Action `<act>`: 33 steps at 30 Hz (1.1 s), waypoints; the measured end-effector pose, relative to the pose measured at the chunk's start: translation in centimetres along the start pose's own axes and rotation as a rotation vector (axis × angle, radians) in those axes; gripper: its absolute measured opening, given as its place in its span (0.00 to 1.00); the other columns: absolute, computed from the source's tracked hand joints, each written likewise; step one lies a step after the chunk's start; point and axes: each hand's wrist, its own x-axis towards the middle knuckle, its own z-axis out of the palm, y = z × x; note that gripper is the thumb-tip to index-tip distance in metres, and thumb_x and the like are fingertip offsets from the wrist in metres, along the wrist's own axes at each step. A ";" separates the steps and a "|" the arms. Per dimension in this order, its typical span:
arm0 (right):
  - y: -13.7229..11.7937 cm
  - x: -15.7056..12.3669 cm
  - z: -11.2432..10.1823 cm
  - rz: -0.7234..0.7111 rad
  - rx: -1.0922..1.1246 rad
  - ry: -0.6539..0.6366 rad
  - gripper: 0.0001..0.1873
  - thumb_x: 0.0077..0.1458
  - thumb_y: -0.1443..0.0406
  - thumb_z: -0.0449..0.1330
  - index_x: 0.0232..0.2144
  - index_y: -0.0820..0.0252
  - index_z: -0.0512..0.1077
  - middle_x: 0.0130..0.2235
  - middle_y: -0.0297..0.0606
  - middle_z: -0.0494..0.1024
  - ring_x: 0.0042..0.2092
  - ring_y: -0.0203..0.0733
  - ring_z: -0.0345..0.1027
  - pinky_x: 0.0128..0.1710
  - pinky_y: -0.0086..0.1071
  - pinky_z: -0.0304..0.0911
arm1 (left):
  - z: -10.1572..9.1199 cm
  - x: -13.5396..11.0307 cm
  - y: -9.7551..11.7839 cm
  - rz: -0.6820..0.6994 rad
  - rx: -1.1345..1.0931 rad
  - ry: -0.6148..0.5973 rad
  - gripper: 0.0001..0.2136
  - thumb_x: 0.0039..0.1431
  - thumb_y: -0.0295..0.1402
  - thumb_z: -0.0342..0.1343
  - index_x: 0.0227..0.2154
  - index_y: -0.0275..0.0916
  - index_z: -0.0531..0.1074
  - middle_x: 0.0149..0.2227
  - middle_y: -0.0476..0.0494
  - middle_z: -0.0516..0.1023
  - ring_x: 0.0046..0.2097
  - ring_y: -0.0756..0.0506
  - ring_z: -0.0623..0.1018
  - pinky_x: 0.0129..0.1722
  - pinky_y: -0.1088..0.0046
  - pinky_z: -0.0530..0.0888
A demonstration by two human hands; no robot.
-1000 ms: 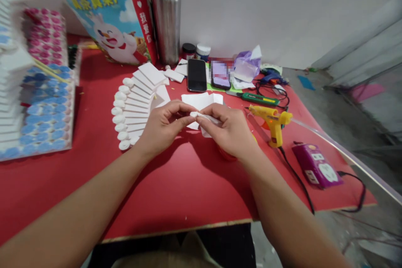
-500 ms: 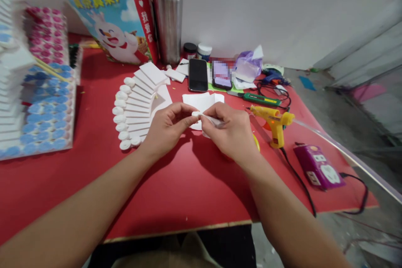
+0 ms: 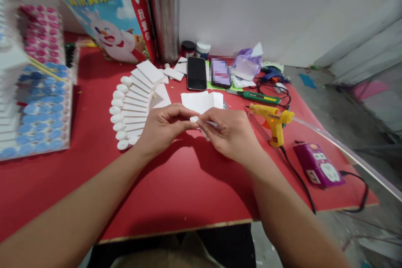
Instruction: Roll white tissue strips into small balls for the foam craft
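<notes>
Between both hands is a small white roll [image 3: 194, 119], its flat spiral end turned up toward me. My left hand [image 3: 165, 127] pinches it from the left with thumb and fingertips. From the right, my right hand [image 3: 230, 132] is closed on the same roll, with part of a white strip showing by its fingers. White sheets [image 3: 201, 100] lie on the table just behind the hands. To the left, several white strips [image 3: 136, 106] are fanned out, with white rolls [image 3: 117, 110] at their outer ends.
A yellow glue gun [image 3: 275, 121], a purple power box [image 3: 318, 165] and a green-handled tool [image 3: 261, 97] lie right on the red table [image 3: 176, 192]. Phones [image 3: 197, 73], jars and a steel flask [image 3: 165, 21] stand behind. Blue rolls [image 3: 44, 121] fill a tray at left.
The white strip stretched between the hands is now mostly hidden in the right fingers. The roll has tipped to show its round face, and the right fingertips have closed in against it.
</notes>
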 end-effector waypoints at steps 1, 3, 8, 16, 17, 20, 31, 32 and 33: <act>-0.1 0.0 0.1 0.005 -0.009 -0.004 0.08 0.62 0.69 0.58 0.32 0.63 0.76 0.27 0.37 0.79 0.27 0.35 0.66 0.29 0.31 0.54 | 0.0 -0.1 0.0 0.015 0.010 0.007 0.07 0.50 0.31 0.72 0.33 0.37 0.84 0.33 0.45 0.83 0.35 0.47 0.80 0.38 0.73 0.77; -0.4 0.1 0.1 0.066 0.031 -0.027 0.08 0.62 0.68 0.58 0.33 0.63 0.77 0.27 0.37 0.79 0.27 0.36 0.66 0.29 0.31 0.55 | 0.0 -0.1 -0.1 0.032 0.019 0.027 0.07 0.50 0.31 0.72 0.32 0.38 0.83 0.32 0.46 0.83 0.34 0.47 0.80 0.36 0.73 0.77; -0.5 1.0 -0.3 0.531 0.697 -0.153 0.18 0.65 0.53 0.59 0.36 0.62 0.76 0.31 0.42 0.82 0.31 0.41 0.75 0.31 0.32 0.68 | -0.2 0.2 0.0 0.052 0.062 0.052 0.06 0.51 0.32 0.71 0.33 0.38 0.82 0.32 0.47 0.82 0.32 0.48 0.79 0.34 0.74 0.76; 0.9 1.7 -0.2 0.898 1.537 -0.492 0.22 0.74 0.57 0.41 0.45 0.63 0.72 0.33 0.42 0.82 0.31 0.45 0.81 0.35 0.44 0.79 | -0.6 0.5 0.3 0.128 0.112 0.043 0.07 0.52 0.33 0.71 0.34 0.38 0.83 0.35 0.45 0.83 0.37 0.47 0.80 0.39 0.74 0.76; 0.9 1.6 -0.2 0.892 1.546 -0.468 0.20 0.73 0.59 0.43 0.44 0.63 0.72 0.32 0.39 0.80 0.29 0.43 0.79 0.34 0.44 0.80 | -0.6 0.5 0.3 0.121 0.111 0.046 0.07 0.52 0.33 0.71 0.34 0.38 0.83 0.35 0.45 0.83 0.37 0.47 0.80 0.39 0.73 0.76; 0.7 1.3 -0.3 0.852 1.521 -0.408 0.15 0.71 0.59 0.51 0.42 0.62 0.72 0.30 0.34 0.75 0.23 0.36 0.70 0.28 0.41 0.79 | -0.5 0.4 0.3 0.077 0.081 0.054 0.08 0.52 0.35 0.71 0.34 0.38 0.83 0.34 0.45 0.82 0.37 0.46 0.80 0.37 0.73 0.76; -0.3 1.2 0.2 0.687 1.137 -0.221 0.21 0.55 0.58 0.70 0.48 0.62 0.75 0.25 0.26 0.70 0.19 0.28 0.57 0.25 0.32 0.74 | 0.0 0.3 0.0 -0.114 -0.157 0.078 0.12 0.49 0.35 0.73 0.34 0.36 0.82 0.32 0.45 0.83 0.33 0.46 0.81 0.36 0.70 0.79; -0.4 1.1 0.3 0.685 1.073 -0.189 0.20 0.55 0.57 0.70 0.46 0.62 0.74 0.24 0.26 0.72 0.19 0.30 0.60 0.25 0.32 0.73 | 0.1 0.3 0.0 -0.131 -0.175 0.085 0.12 0.48 0.35 0.73 0.34 0.36 0.82 0.32 0.45 0.83 0.33 0.46 0.81 0.36 0.70 0.79; -0.5 1.1 0.4 0.683 1.003 -0.154 0.18 0.55 0.57 0.70 0.43 0.61 0.74 0.24 0.27 0.73 0.19 0.31 0.64 0.24 0.31 0.72 | 0.2 0.3 0.0 -0.146 -0.185 0.096 0.12 0.48 0.35 0.73 0.34 0.36 0.82 0.32 0.45 0.83 0.32 0.47 0.81 0.35 0.71 0.79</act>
